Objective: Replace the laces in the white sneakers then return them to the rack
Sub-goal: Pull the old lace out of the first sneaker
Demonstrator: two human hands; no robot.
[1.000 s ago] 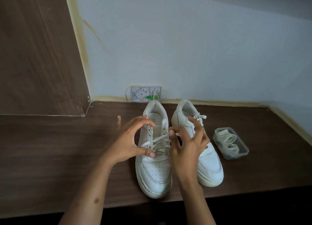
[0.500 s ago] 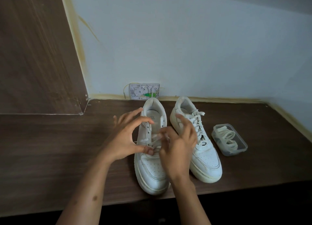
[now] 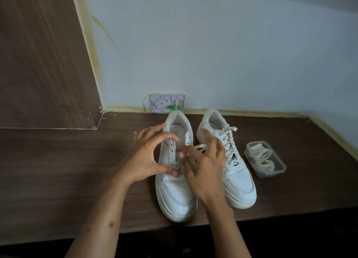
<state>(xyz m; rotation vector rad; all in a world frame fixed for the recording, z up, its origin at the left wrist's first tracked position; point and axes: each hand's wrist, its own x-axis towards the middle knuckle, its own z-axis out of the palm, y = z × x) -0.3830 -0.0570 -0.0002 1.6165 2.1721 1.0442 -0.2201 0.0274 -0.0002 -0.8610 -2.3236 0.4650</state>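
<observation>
Over the half-laced white leather sneaker [image 3: 175, 188], the left hand [image 3: 144, 157] pinched its flat white lace [image 3: 179, 165]; the blurred right hand [image 3: 205, 166] hovered, fingers spread.

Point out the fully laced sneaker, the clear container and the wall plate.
fully laced sneaker [image 3: 239, 180]: head view, on its toe cap.
clear container [image 3: 281, 170]: head view, on its near rim.
wall plate [image 3: 161, 102]: head view, on its face.

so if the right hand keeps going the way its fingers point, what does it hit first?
Probably the loose lace across the left-side sneaker. The right hand has its fingers angled up-left over that shoe's tongue, motion-blurred, so depth is unclear; it may already be touching the lace.
</observation>
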